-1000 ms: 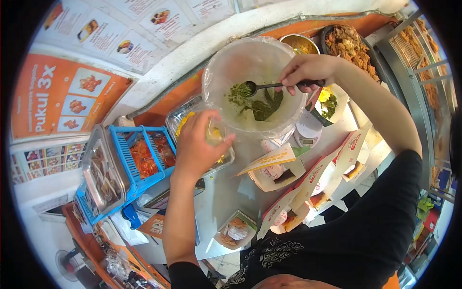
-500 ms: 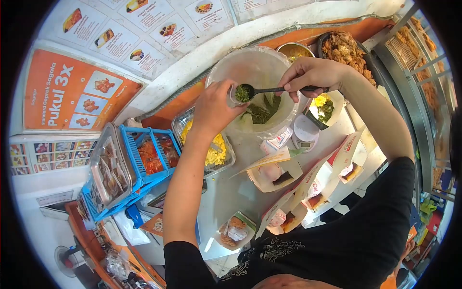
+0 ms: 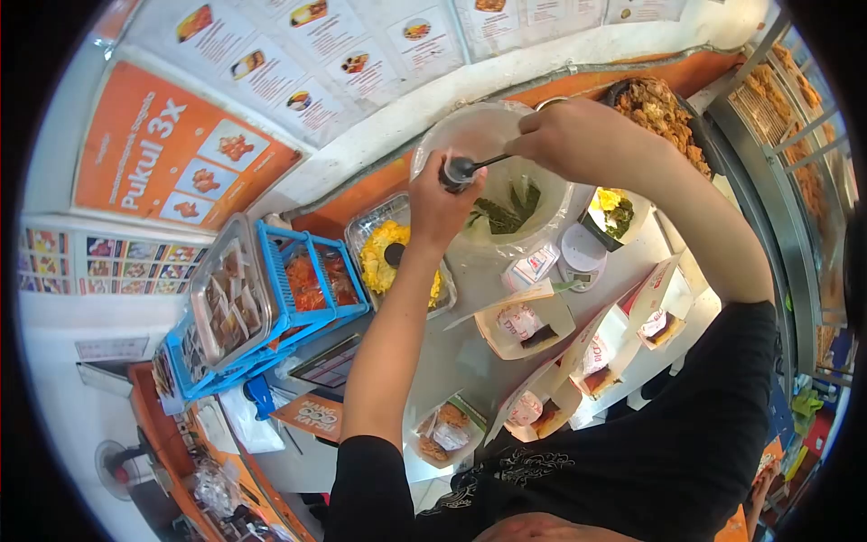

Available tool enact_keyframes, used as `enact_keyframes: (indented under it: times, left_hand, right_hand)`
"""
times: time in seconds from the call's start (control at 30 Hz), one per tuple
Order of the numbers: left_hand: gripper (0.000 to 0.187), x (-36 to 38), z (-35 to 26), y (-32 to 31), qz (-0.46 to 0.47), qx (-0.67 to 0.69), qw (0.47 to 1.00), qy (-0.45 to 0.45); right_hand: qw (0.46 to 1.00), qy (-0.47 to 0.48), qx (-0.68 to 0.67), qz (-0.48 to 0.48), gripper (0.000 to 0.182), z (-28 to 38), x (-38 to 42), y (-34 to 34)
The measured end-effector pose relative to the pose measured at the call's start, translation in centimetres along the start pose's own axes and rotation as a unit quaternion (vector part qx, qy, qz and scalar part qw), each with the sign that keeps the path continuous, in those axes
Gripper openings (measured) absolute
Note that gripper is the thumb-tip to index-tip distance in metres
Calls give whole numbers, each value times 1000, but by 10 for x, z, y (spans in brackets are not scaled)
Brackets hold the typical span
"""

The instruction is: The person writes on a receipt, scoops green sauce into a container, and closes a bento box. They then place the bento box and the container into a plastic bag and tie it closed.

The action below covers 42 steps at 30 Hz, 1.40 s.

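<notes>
The left hand (image 3: 440,203) grips a small cup over the plastic-lined bowl (image 3: 452,135) at the counter's far edge; the right hand (image 3: 564,135) pinches a black spoon (image 3: 461,169), its head at the cup's mouth; filling looks underway, not finished; green leaves (image 3: 506,212) remain in the bowl; open meal boxes (image 3: 524,325) wait mid-counter (image 3: 433,352), seemingly unsauced

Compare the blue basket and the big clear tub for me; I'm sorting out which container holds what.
The blue basket is slatted and rectangular; the clear tub is round with smooth, plastic-lined walls. The basket holds red-orange food; the tub holds dark green leaves. The basket sits apart from the hands; the left hand and right hand, with a spoon, work over the tub. Both stand on the counter.
</notes>
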<state>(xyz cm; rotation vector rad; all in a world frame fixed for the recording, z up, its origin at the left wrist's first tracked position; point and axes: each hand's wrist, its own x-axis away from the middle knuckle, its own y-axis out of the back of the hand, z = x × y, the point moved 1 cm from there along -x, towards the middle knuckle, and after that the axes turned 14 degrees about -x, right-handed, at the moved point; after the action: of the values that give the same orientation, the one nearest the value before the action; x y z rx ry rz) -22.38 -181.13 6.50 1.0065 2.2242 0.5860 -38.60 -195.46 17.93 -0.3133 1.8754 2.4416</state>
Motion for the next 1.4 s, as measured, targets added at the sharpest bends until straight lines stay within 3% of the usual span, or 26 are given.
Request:
enact_keyframes:
  times: [0.1,0.17,0.23,0.4,0.5,0.57,0.6,0.63,0.67,0.7,0.73,0.87,0.97,1.0,1.13,1.2,1.3,1.4]
  left_hand:
    - [20,8,7,2,-3,107,993,51]
    - [17,11,12,-1,3,182,983,17]
    - [16,15,16,-1,8,160,987,9]
    - [36,35,29,7,27,224,969,100]
    - [53,66,7,40,5,280,936,212]
    - [49,96,1,62,-8,309,924,227]
    - [47,111,-4,72,-8,325,917,230]
    - [45,127,-9,81,-8,341,911,232]
    - [38,146,-17,89,-65,334,917,206]
    - [30,165,-26,102,-120,323,922,177]
    - [22,187,-42,128,-122,296,929,186]
    - [24,286,-51,206,-172,134,970,106]
    - [23,360,-44,261,-243,175,947,115]
    - [20,387,-37,282,-233,170,947,142]
    - [16,478,-14,364,-183,190,951,160]
    - [16,516,-10,400,-170,162,953,193]
    - [16,560,-4,449,-140,120,956,227]
    - [16,586,-2,484,-127,51,965,223]
  right_hand:
    - [997,-22,-74,-16,24,10,6,20]
    - [997,-14,-74,-18,25,17,8,25]
    - [991,-68,-116,-11,22,25,10,34]
    - [992,-109,-64,-1,22,26,10,48]
    - [995,-102,-2,5,30,8,1,12]
    - [990,32,30,-132,41,31,-10,-21]
    - [974,-7,-193,-117,46,75,-22,-28]
    - [910,-99,-388,-105,45,117,-29,-42]
    - [854,-122,-492,-118,41,157,-32,-59]
    - [832,-141,-517,-145,33,182,-30,-85]
    - [801,-156,-560,-143,26,212,-34,-95]
    - [737,-151,-624,-211,19,322,-40,-121]
    - [762,-129,-606,-190,20,395,-36,-154]
    - [782,-146,-582,-167,20,423,-37,-161]
    - [734,-141,-630,-209,17,536,-48,-196]
    - [791,-87,-573,-198,18,585,-54,-210]
    - [773,-68,-585,-237,16,645,-67,-230]
    - [801,-61,-543,-245,15,688,-74,-232]
